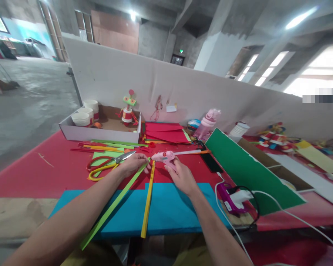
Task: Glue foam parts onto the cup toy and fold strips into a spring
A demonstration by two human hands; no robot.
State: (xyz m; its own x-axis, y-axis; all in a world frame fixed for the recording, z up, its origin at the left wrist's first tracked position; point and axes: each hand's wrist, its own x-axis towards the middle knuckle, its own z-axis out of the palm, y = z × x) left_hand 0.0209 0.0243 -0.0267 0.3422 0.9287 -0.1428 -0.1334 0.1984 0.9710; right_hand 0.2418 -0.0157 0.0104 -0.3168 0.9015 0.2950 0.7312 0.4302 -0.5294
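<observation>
On the red-covered worktop [30, 170], I see an open white-sided box [100, 135] ahead of me, with stacked paper cups [81, 119] at its left end and a paper-cup robot figure [127, 115] at its right. To my right stand a pink water bottle [207, 125] and a green-sided box [246, 170]; a black smartphone [212, 162] lies beside that box, near a purple power strip [229, 201].

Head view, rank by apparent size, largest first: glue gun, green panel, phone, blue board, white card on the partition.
1. Blue board
2. Green panel
3. Glue gun and phone: too close to rank; right hand partly covers the gun
4. White card
</observation>
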